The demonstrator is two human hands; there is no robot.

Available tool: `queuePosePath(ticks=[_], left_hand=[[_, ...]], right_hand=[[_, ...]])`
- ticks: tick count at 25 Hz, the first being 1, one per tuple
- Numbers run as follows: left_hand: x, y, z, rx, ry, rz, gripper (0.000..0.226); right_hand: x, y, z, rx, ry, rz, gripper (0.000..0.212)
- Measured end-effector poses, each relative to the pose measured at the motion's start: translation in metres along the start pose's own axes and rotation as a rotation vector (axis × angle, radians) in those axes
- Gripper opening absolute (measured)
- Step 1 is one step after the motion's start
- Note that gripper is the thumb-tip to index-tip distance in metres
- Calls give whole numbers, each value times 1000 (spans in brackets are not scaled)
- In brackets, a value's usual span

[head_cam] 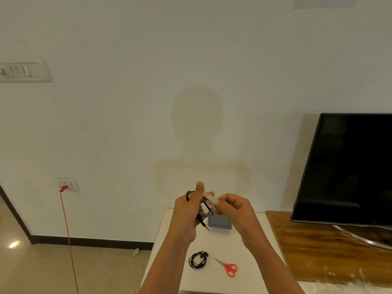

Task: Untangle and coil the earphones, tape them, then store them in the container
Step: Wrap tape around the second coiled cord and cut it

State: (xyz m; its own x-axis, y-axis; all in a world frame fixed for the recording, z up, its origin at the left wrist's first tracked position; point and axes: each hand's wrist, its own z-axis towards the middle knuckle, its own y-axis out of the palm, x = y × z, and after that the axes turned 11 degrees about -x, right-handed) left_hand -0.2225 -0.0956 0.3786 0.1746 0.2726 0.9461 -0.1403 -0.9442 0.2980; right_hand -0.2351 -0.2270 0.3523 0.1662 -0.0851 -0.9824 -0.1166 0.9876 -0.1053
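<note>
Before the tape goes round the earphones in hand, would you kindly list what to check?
1. Grip on coiled black earphones by left hand: ok.
2. Hold on clear tape roll by right hand: ok.
3. Tape end stuck to coil: cannot tell.
4. Reach to red-handled scissors on white table: ok.
5. Opening of grey rectangular container: not ok, lid appears on.

Two earphone sets (204, 254), one tape roll (210, 199), one scissors (229, 268), one container (219, 223), one television (350, 166)
</note>
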Motion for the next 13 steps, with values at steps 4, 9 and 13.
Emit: queuePosePath(ticks=[4, 9, 13], left_hand=[[-6, 6, 1, 58, 55, 117, 33], [-3, 3, 5, 71, 35, 42, 28], [-3, 3, 7, 56, -10, -47, 21]], right_hand=[[-2, 5, 4, 30, 8, -23, 21], [0, 5, 2, 10, -14, -8, 17], [6, 3, 1, -3, -23, 17, 19]])
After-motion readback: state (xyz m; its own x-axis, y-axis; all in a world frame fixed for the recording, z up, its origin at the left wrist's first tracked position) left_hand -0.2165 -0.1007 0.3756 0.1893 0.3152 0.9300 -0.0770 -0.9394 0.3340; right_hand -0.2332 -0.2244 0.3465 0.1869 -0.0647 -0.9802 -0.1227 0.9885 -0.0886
